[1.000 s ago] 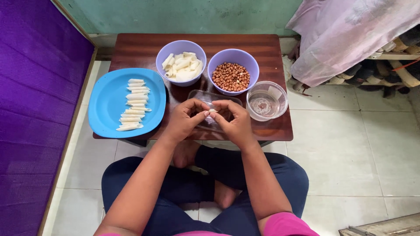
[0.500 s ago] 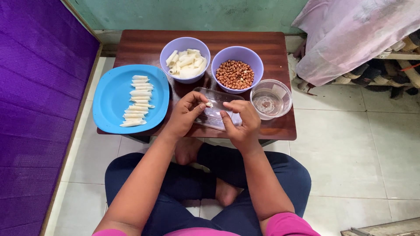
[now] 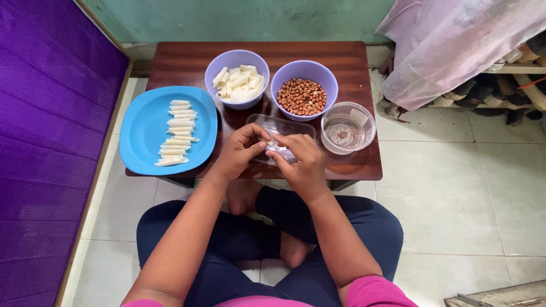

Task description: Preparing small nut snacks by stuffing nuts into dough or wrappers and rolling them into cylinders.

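Clear plastic tray [image 3: 296, 128] on wood table [image 3: 187, 62], both hands [image 3: 276, 156] pinching sth small & white, fingers curled.

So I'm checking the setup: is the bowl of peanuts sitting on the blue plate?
No, the bowl of peanuts stands on the wooden table, apart from the blue plate.

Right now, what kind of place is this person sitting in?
Probably a room in a home. The person sits cross-legged on a tiled floor at a low wooden table with food bowls, and shoes on a rack sit under a cloth.
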